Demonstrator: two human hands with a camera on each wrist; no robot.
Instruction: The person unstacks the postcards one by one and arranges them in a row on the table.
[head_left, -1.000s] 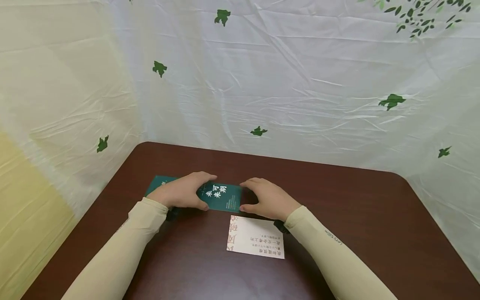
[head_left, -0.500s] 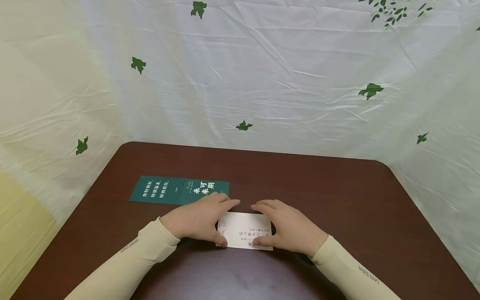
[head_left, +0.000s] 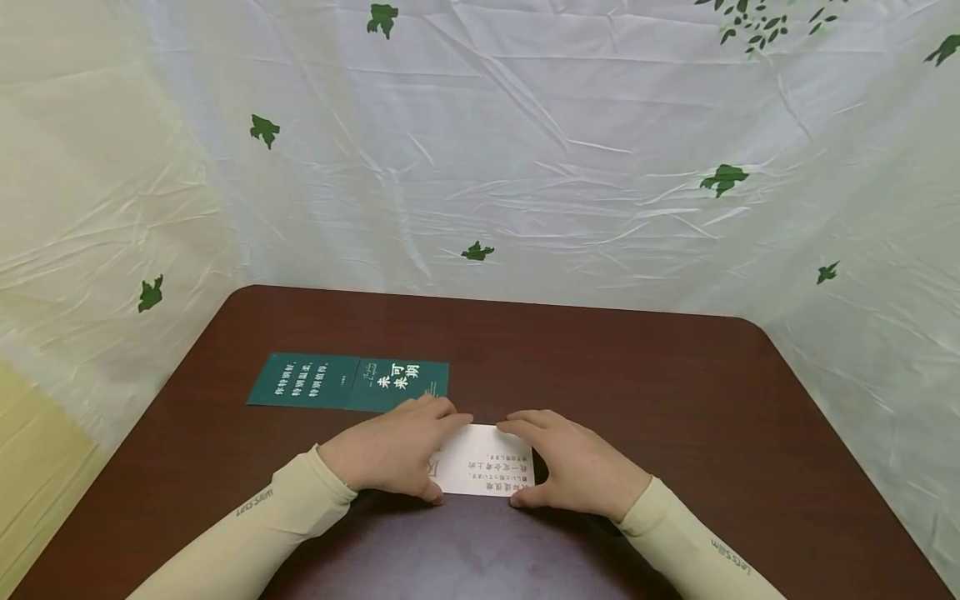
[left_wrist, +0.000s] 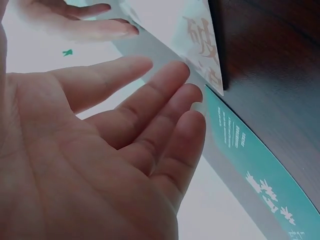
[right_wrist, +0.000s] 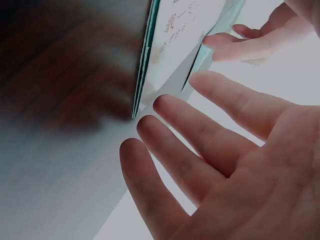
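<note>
A white card (head_left: 483, 457) with rows of printed characters lies flat on the brown table. My left hand (head_left: 401, 446) rests about its left end, thumb at the near corner and fingertips by the far edge. At the right end is my right hand (head_left: 576, 467), its thumb and fingers spread in the same way. In both wrist views the fingers look fairly straight, with their tips close beside the card. Thin teal-edged layers (right_wrist: 143, 62) show along the card's side in the right wrist view. Just beyond my left hand lie two teal cards with white characters, the left one (head_left: 300, 382) abutting the right one (head_left: 386, 379).
The dark brown table (head_left: 600, 358) has rounded far corners. White cloth (head_left: 562, 167) with green leaf shapes hangs behind it and at both sides, partly yellowish on the left.
Both hands leave the right teal card and come nearer to me, to the white card's two ends. The head view swings slightly right. The left teal card is now uncovered.
</note>
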